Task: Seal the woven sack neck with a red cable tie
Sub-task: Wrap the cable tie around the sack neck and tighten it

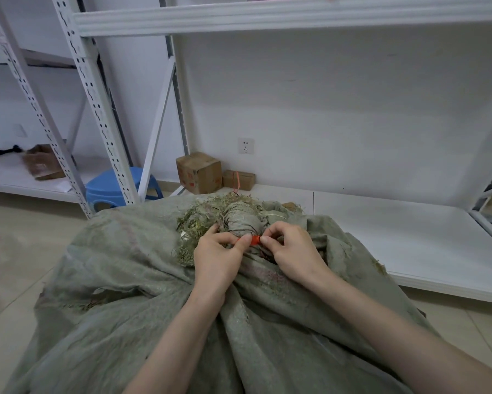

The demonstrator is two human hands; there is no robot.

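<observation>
Red cable tie [255, 240] sits at the front of the sack neck [240, 220], right at the base of the bunch. Only a short bright-red bit shows between the fingertips; the rest of the loop is hidden, so can't tell if it's threaded yet. Prob. mid-closing: tie at the neck, not seen pulled tight.

Left hand [219, 258] pinches the tie's left end w/ thumb & forefinger, other fingers curled onto the cloth. Right hand [291, 253] pinches the right end the same way. Two pinches meeting at one spot make sense for feeding a thin tail into a small head, or for pulling against it.

Neck is gathered into a fat, wrinkled knob leaning away from the person, which gives the tie a narrow waist to grip. Sack [142, 280] is dull grey-green woven plastic, coarse, creased, slack in big folds, w/ faint pinkish stripes. Its cut edge is frayed into a straw-like tangle of loose strands [190, 223], which could snag the tie.

Sack lies on a pale tile floor [17, 251], its top against a white shelf board [395, 231]. On the board at the back: 2 cardboard boxes [199, 172]. Blue plastic stool [111, 189] to the left, wall socket [245, 145] above.
</observation>
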